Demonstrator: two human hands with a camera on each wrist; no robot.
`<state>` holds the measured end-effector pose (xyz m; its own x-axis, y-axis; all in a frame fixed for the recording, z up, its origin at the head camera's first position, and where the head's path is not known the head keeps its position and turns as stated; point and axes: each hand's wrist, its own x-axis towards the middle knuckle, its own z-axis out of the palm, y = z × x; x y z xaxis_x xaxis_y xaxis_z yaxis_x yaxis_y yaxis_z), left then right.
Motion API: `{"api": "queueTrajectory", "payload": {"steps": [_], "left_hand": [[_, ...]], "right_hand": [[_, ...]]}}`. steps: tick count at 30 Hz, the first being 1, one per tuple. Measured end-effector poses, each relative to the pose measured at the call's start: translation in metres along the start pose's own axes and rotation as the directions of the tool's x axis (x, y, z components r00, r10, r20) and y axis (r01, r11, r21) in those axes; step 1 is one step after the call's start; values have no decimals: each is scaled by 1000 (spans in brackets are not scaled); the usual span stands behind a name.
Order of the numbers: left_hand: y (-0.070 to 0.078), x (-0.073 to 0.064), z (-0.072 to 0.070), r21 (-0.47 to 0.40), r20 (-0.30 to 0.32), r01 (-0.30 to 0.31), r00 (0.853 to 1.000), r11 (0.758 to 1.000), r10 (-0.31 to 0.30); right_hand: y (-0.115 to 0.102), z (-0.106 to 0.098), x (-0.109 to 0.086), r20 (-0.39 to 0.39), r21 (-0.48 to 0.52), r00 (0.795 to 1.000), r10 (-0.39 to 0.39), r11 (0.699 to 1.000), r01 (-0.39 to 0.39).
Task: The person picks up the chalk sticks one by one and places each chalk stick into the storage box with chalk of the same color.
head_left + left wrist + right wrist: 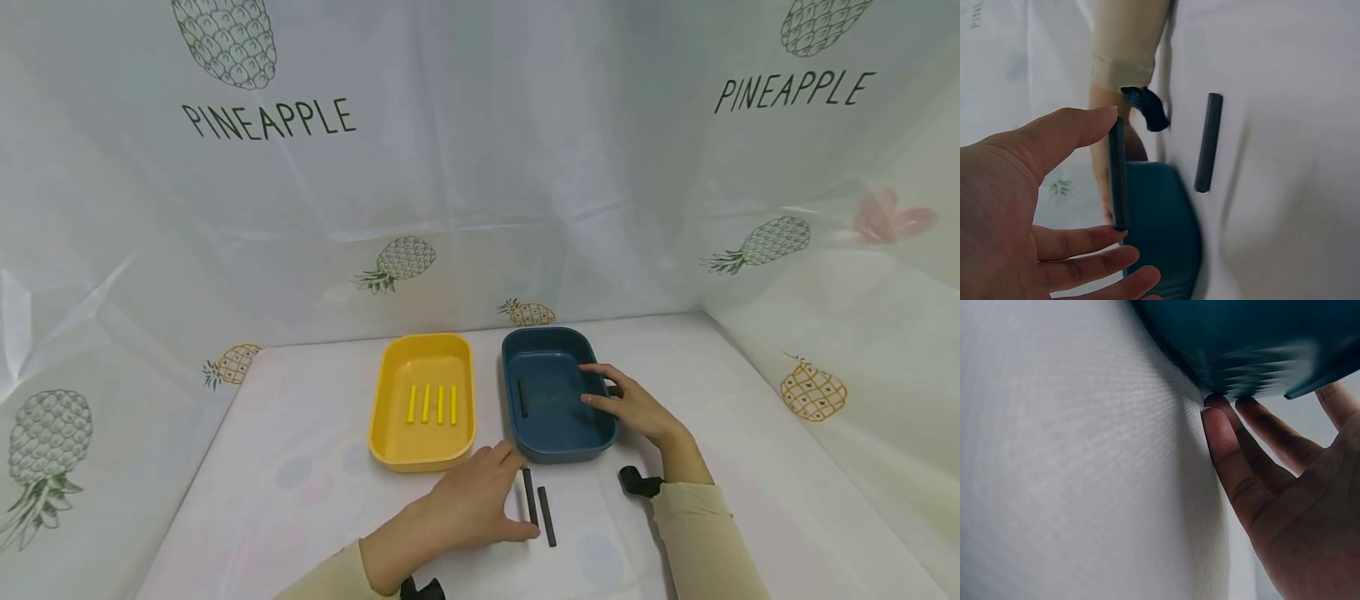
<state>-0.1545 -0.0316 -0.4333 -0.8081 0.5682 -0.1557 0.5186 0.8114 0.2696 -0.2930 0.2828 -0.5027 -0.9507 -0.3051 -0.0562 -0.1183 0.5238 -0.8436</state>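
Observation:
My left hand (pixel 480 497) pinches a black stick (pixel 1118 175) lengthwise between thumb and index fingertip; the other fingers are spread. Another black stick (pixel 547 517) lies on the table just right of it. On the far side, my right hand (pixel 633 408) holds the right wall of a blue tray (pixel 555 454). Two of its digits reach over the rim, while other fingertips (pixel 1219 431) are low against the outer wall in the right wrist view. Inside that tray, near its left wall, lies one black stick (pixel 522 397).
A yellow tray (pixel 423 462) with several yellow sticks (pixel 425 404) in a row stands left of the blue one. The white tablecloth (pixel 315 433) meets a pineapple-printed curtain (pixel 465 183) behind. Black straps with devices (pixel 640 482) are on both wrists.

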Motion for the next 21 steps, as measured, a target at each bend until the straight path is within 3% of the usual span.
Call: {"api": "queueTrajectory", "payload": {"steps": [8,21], "left_hand": [[2,3,-18,-9,-71,-31,997,999,31],[-8,25,-46,34,-140,-4,990,999,9]], "right_hand": [[-3,0,-2,0,-3,1000,-1,1000,1],[-1,1,-1,2,-4,1000,3,1000,-3]]}}
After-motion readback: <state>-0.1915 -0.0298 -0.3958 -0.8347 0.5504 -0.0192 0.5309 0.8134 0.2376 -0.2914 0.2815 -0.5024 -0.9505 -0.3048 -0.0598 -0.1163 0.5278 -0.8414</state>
